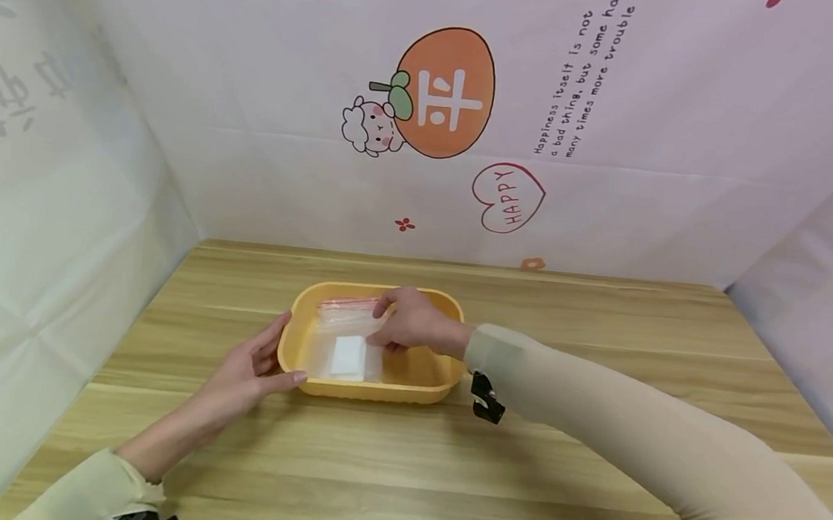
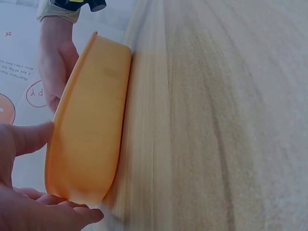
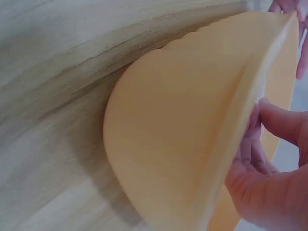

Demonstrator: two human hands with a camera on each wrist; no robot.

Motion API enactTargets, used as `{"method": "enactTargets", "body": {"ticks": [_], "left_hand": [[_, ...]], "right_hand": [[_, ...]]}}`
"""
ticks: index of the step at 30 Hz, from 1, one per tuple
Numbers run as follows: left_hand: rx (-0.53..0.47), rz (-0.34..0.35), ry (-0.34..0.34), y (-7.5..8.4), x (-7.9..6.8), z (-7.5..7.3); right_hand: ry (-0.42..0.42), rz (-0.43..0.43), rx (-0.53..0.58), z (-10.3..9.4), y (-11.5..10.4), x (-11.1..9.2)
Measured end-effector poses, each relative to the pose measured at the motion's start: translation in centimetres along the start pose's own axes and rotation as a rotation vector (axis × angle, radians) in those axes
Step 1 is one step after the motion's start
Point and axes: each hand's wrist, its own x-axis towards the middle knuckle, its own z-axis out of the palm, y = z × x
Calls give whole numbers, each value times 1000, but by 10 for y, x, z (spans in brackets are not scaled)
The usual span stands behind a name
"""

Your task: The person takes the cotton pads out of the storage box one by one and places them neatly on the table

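Note:
A yellow plastic basket [image 1: 374,391] stands on the wooden table. Inside it, on the left, lies a clear zip bag [image 1: 325,352] with a red-striped top edge; a white rectangle [image 1: 349,357] shows on it. My right hand [image 1: 414,322] reaches into the basket and pinches the right side of the bag between thumb and fingers; the fingertips are partly hidden in the right wrist view. My left hand [image 1: 248,369] rests against the basket's left end, its fairly straight thumb [image 2: 33,137] touching the rim and its fingers [image 2: 62,211] along the outside.
The wooden tabletop [image 1: 396,467] runs around the basket. White printed cloth [image 1: 280,188] hangs behind it, with more cloth at both sides. A black device [image 1: 486,398] is worn at the right wrist.

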Motion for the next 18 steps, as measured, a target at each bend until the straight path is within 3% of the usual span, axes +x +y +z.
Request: {"method": "enactTargets", "body": {"ticks": [10,14,18], "left_hand": [[-74,17,2,-4,-1,0],[-118,18,-1,-7,-1,-1],[-133,23,2,-8,-1,-1]], "right_hand": [[-12,5,103,-10,3,-4],[-18,-20,215,-13,2,-5],[-86,-52,315,-11,3,-3]]}}
